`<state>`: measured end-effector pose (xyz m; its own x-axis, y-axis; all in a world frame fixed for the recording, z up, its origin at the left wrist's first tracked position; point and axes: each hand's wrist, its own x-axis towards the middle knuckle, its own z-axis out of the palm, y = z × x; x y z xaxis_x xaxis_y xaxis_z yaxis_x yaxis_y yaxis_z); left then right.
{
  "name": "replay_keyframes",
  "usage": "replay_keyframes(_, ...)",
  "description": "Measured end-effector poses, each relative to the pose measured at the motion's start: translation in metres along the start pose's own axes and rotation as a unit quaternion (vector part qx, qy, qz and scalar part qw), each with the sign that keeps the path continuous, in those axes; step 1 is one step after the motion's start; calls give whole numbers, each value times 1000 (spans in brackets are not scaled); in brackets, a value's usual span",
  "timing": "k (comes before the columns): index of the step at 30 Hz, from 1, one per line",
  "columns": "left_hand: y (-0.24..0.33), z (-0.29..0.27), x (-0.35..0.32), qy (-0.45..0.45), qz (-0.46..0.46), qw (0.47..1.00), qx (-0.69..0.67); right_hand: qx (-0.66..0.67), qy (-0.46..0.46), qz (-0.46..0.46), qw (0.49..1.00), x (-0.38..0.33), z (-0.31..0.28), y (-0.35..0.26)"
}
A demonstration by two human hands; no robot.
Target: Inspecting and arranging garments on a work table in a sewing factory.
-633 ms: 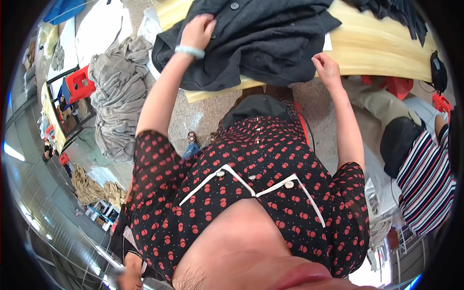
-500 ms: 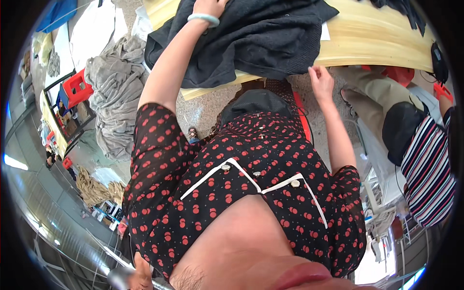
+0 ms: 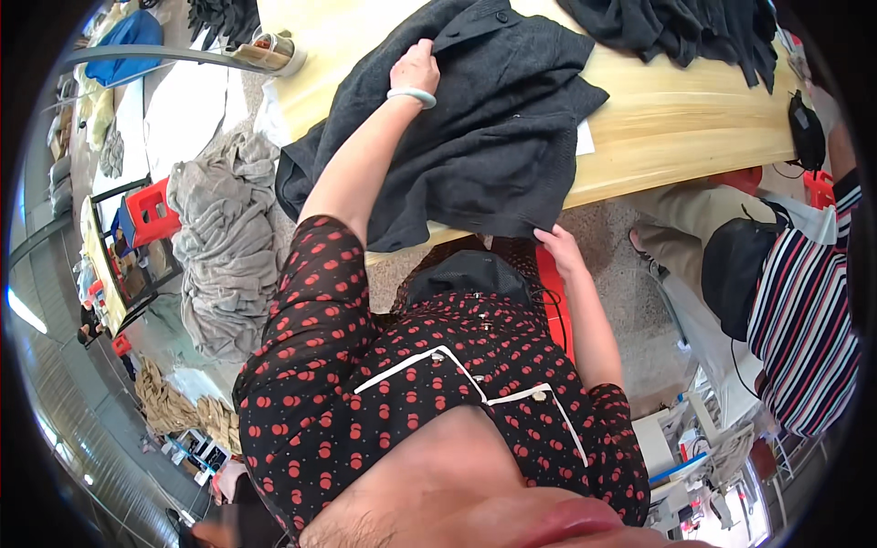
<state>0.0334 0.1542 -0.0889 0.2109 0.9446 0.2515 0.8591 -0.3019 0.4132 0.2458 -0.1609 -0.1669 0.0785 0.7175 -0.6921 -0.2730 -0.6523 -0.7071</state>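
A dark grey knitted cardigan [image 3: 457, 151] lies rumpled on the pale wood-topped table [image 3: 676, 119], its lower hem hanging past the near edge. A dark button shows on its band near the far end. My left hand [image 3: 416, 69], with a pale bangle at the wrist, reaches across the cardigan; its fingers are closed on the fabric beside the button band. At the near right corner of the hem, my right hand [image 3: 561, 252] pinches the cloth between thumb and fingers.
More dark garments [image 3: 681, 32] lie at the far right of the table. A small container [image 3: 274, 53] stands at its far left. Grey cloth [image 3: 224, 247] is heaped on the left. To the right sits a person in a striped top [image 3: 804, 329]. A black pouch [image 3: 806, 132] hangs at the table's right end.
The view has shifted, showing more of the table and cardigan. My right hand, apart from the cloth before, now holds the hem corner. My left hand is on the cardigan near the button band.
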Motion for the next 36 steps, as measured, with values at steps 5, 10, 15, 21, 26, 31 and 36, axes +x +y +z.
replay_keyframes(5,47,-52,-37,27,306,942,-133,183,5,-107,977,-36,-21,-57)
replay_keyframes(10,43,-29,-74,-393,210,889,108,69,149,-147,975,-12,-14,-102)
replay_keyframes(15,98,-28,-86,-145,277,950,-22,12,67,-166,984,-9,-12,-120)
replay_keyframes(21,14,-13,-154,-46,330,934,127,-477,206,-434,736,-54,129,-48)
replay_keyframes(26,-14,-12,-117,-130,199,969,68,-562,186,-402,699,-55,129,-66)
replay_keyframes(31,-13,-46,-113,-15,303,944,-127,-556,196,-542,598,-69,136,-84)
replay_keyframes(36,36,-88,-134,-352,-27,709,-611,-462,216,-557,655,-98,149,-108)
